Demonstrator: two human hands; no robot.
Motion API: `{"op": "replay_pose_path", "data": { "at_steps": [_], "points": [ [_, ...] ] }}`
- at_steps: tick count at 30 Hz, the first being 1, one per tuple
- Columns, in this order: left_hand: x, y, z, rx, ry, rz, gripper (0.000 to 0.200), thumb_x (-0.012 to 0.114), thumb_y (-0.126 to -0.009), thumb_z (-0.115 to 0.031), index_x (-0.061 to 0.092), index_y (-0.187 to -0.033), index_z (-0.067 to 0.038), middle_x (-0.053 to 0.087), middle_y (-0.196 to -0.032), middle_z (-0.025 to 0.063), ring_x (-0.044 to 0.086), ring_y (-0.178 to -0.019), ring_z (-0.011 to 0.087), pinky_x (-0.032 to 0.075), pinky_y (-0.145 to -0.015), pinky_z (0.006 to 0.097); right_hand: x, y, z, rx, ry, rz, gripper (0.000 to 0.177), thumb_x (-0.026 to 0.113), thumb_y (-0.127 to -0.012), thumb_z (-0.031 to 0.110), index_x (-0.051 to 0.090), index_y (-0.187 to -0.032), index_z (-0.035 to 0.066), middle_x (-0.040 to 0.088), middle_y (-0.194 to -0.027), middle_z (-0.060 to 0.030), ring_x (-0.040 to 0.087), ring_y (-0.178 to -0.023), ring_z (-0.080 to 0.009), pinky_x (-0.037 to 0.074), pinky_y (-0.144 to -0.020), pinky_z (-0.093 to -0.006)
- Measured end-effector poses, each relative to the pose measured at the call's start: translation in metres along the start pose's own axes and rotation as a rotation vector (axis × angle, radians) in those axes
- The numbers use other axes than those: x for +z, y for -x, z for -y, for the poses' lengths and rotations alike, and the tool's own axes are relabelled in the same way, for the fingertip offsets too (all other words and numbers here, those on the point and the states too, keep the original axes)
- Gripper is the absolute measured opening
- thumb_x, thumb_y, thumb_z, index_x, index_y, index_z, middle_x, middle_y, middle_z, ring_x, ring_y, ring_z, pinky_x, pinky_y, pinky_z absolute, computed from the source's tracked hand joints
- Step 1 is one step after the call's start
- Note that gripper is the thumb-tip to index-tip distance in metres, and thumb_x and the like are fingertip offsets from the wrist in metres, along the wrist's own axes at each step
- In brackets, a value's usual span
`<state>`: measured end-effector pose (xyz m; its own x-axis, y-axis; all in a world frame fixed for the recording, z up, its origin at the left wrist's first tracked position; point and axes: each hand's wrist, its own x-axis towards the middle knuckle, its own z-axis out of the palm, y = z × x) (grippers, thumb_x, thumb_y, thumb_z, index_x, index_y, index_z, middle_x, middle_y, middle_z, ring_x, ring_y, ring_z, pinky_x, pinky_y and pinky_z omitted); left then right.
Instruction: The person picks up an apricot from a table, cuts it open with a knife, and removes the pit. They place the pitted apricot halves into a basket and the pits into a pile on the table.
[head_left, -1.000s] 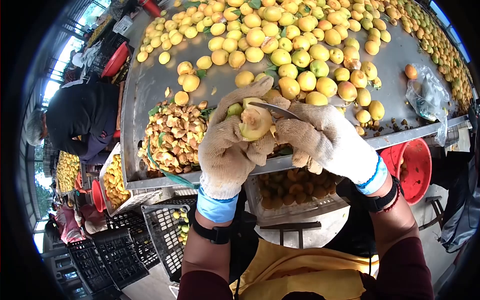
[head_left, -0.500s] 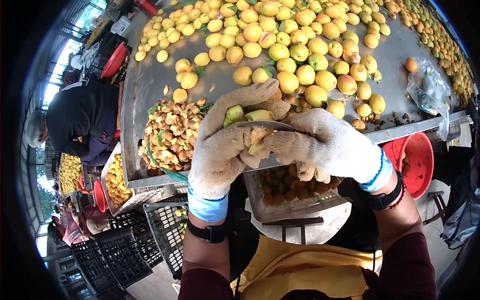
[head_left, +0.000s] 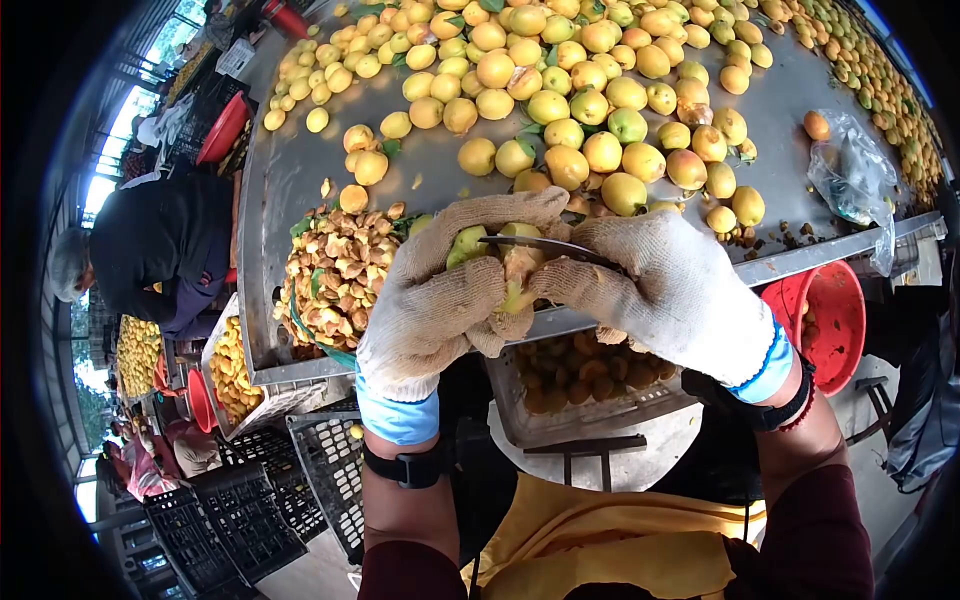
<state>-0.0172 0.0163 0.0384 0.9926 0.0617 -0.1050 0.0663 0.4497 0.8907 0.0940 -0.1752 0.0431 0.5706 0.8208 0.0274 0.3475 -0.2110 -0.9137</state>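
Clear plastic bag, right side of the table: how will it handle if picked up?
Probably floppy: the bag lies crumpled in loose folds. Likely light for its size, since the film looks thin and see-through. It may slip off if tugged downward, as one end hangs over the table edge.

From left hand (head_left: 430, 300) and right hand (head_left: 670, 285), both in off-white knit gloves: 10–11 o'clock, bare grey metal tabletop (head_left: 432, 168), passable | 9, heap of small brown-yellow pieces (head_left: 335, 270), blocks | 12–1, crowded round yellow fruit (head_left: 603, 152), blocks | 2, bare metal, passable | 2–3, crumpled clear plastic bag (head_left: 850, 175), obstructs | between hands, thin steel knife blade (head_left: 550, 245), obstructs
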Motion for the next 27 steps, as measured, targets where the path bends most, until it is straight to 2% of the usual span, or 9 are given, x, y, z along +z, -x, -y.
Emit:
{"op": "replay_pose_path", "data": {
  "at_steps": [4,7,9,12,14,17,24,25,27],
  "points": [
    [-0.01,0.001,0.002,-0.055,0.045,0.06,0.05,0.063,-0.096,-0.005,0.054,-0.145,0.003,0.066,-0.126,0.0163,0.058,-0.074,0.0115,0.042,-0.055,0.0209,0.005,0.002,-0.001,0.058,0.122,-0.009,0.053,0.061,-0.099,0.061,0.077,-0.105,0.01,0.069,-0.069,-0.0145,0.071,-0.065,-0.0308,0.055,-0.059,-0.0387],
    [-0.012,0.0,0.009,-0.065,0.042,0.057,0.049,0.064,-0.097,-0.005,0.054,-0.144,0.004,0.066,-0.129,0.0182,0.058,-0.072,0.0113,0.041,-0.052,0.0203,-0.005,0.0,0.002,0.198,0.065,0.126,0.06,0.057,-0.1,0.064,0.076,-0.099,0.007,0.068,-0.066,-0.0123,0.069,-0.058,-0.0256,0.053,-0.055,-0.0351],
    [-0.01,-0.001,0.009,-0.054,0.024,0.04,0.049,0.064,-0.097,-0.006,0.054,-0.144,0.004,0.066,-0.129,0.019,0.059,-0.071,0.0112,0.04,-0.05,0.02,-0.013,-0.004,0.004,0.636,-0.252,0.465,0.061,0.057,-0.101,0.062,0.074,-0.09,0.004,0.063,-0.061,-0.0056,0.063,-0.051,-0.0168,0.049,-0.047,-0.0286],
    [-0.005,-0.003,0.011,-0.081,0.129,0.003,0.051,0.065,-0.097,-0.006,0.053,-0.145,0.004,0.065,-0.131,0.0203,0.06,-0.075,0.0118,0.045,-0.055,0.0214,0.001,0.002,-0.007,0.55,-0.52,0.399,0.062,0.056,-0.102,0.061,0.07,-0.082,0.004,0.06,-0.06,-0.0005,0.055,-0.046,-0.0089,0.042,-0.041,-0.0231],
    [0.002,-0.005,0.015,0.019,0.052,-0.035,0.062,0.064,-0.098,-0.018,0.042,-0.149,0.011,0.066,-0.128,0.0272,0.074,-0.093,0.0216,0.057,-0.059,0.0187,0.006,0.003,-0.02,0.558,-0.542,0.393,0.064,0.055,-0.102,0.063,0.069,-0.083,0.004,0.058,-0.059,-0.0013,0.05,-0.043,-0.0084,0.039,-0.038,-0.0236],
    [0.006,-0.005,0.023,0.081,0.069,-0.012,0.066,0.069,-0.098,-0.019,0.041,-0.15,0.01,0.063,-0.133,0.0275,0.072,-0.108,0.0265,0.062,-0.071,0.0219,0.013,0.009,-0.03,0.473,-0.799,0.438,0.064,0.051,-0.104,0.061,0.069,-0.086,0.003,0.058,-0.059,-0.0011,0.046,-0.039,-0.0081,0.035,-0.035,-0.0243],
    [0.003,-0.011,0.022,0.202,-0.017,0.012,0.065,0.071,-0.097,-0.013,0.042,-0.151,0.008,0.056,-0.145,0.0254,0.066,-0.121,0.026,0.06,-0.095,0.0293,0.011,0.004,-0.011,0.441,-0.63,0.196,0.051,0.062,-0.103,0.049,0.071,-0.103,-0.001,0.066,-0.077,-0.0025,0.06,-0.053,-0.0078,0.046,-0.04,-0.0221],
    [0.003,-0.013,0.024,0.247,-0.142,-0.039,0.061,0.069,-0.097,-0.009,0.043,-0.15,0.007,0.056,-0.145,0.0243,0.064,-0.124,0.0255,0.058,-0.098,0.0308,0.009,0.003,-0.017,0.383,-0.585,0.139,0.045,0.067,-0.101,0.044,0.071,-0.107,-0.001,0.068,-0.087,-0.0034,0.065,-0.062,-0.0078,0.051,-0.045,-0.0216],
    [0.007,-0.011,0.022,0.286,-0.4,-0.168,0.053,0.057,-0.097,0.003,0.047,-0.148,0.005,0.058,-0.144,0.0205,0.062,-0.124,0.0227,0.054,-0.101,0.0324,0.006,0.002,-0.009,0.37,-0.621,0.016,0.038,0.063,-0.103,0.037,0.07,-0.107,0.0,0.068,-0.08,-0.0034,0.062,-0.055,-0.0073,0.048,-0.042,-0.0207]
  ]
}}
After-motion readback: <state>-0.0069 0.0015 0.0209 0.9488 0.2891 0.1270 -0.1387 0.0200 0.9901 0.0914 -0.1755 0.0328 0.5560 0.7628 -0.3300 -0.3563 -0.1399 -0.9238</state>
